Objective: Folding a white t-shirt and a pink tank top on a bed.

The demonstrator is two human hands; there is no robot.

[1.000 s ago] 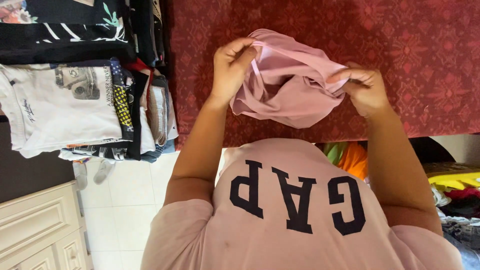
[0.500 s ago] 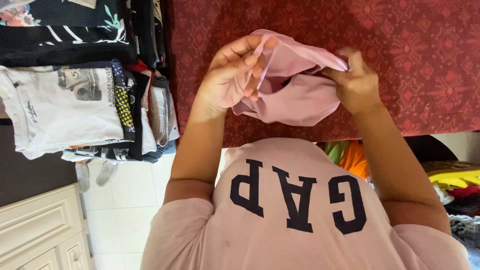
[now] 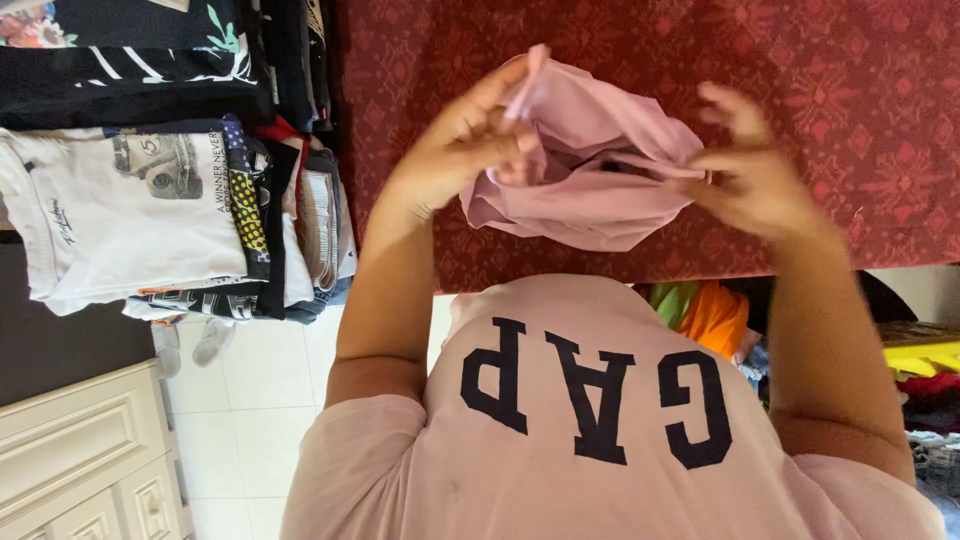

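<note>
I hold a bunched light pink garment (image 3: 590, 195) in the air above a dark red patterned cloth (image 3: 830, 90). My left hand (image 3: 470, 140) grips the garment's left edge, fingers curled into the fabric near its top. My right hand (image 3: 755, 175) pinches the garment's right edge with the thumb and forefinger, while the other fingers spread upward. The garment's opening faces me, with a dark gap showing between its folds.
Stacks of folded clothes (image 3: 160, 200) lie to the left, a white printed shirt on top. A cream cabinet (image 3: 80, 450) stands at lower left on white floor tiles (image 3: 260, 400). Orange and green fabric (image 3: 705, 310) and a pile of mixed clothes (image 3: 925, 390) sit at lower right.
Both hands have shifted their grip along the pink garment's edge. My left hand rose and turned inward; my right hand moved right and spread its fingers, stretching the opening wider.
</note>
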